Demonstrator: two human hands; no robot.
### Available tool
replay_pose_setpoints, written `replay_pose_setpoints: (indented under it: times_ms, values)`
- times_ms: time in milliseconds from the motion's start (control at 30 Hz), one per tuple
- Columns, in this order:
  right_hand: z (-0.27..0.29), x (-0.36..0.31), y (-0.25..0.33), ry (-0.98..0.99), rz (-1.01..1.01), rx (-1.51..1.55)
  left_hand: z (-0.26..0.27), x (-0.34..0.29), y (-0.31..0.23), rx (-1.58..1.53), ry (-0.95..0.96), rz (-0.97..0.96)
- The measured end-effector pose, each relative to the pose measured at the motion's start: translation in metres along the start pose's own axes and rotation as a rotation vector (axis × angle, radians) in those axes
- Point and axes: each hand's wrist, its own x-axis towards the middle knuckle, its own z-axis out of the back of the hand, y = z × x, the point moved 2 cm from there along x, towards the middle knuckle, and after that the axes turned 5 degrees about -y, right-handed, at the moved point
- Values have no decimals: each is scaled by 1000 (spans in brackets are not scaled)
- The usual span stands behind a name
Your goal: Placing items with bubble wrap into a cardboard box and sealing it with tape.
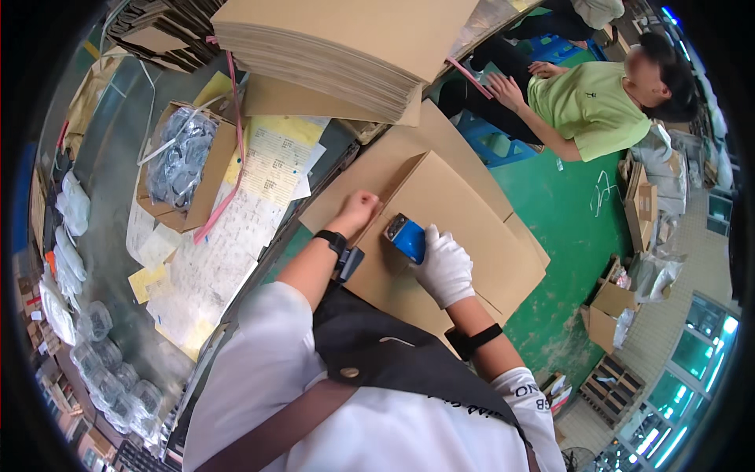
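A flat-topped brown cardboard box (452, 197) lies in front of me, tilted across the view. My right hand (445, 266), in a white glove, is wrapped round a blue tape dispenser (409, 239) held over the box's top. The dispenser's metal head points to the upper left, close to the box's left side. My left hand (359, 209) is bare, its fingers curled against the box's left edge; the fingertips are partly hidden there. Under and behind the box spreads another sheet of cardboard (452, 130).
A tall stack of flattened cartons (330, 47) stands ahead. On the left, a paper-covered table (228, 275) bears an open box (206, 206) of clear-wrapped items and a pink strap (228, 197). A person in a green shirt (586, 102) sits far right, near a blue stool (491, 141).
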Motion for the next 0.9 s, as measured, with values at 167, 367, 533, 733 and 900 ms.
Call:
replay_pose_setpoints:
  times_ms: [167,367,533,733,900]
  values:
    - [2,-3,-16,74,15,112,3,-21,-3,824,-382,-149]
    - [-10,-4,-75,486,71,907,-25,-29,-39,-18,61,-243]
    - [-41,7,-86,515,-87,1176,-21,-40,-73,-11,309,49]
    - [-69,-94,-242,416,-106,1058,-118,-124,-104,1216,-452,-493]
    - [-100,-226,-410,337,-383,1118,-287,-246,-86,1073,408,-777]
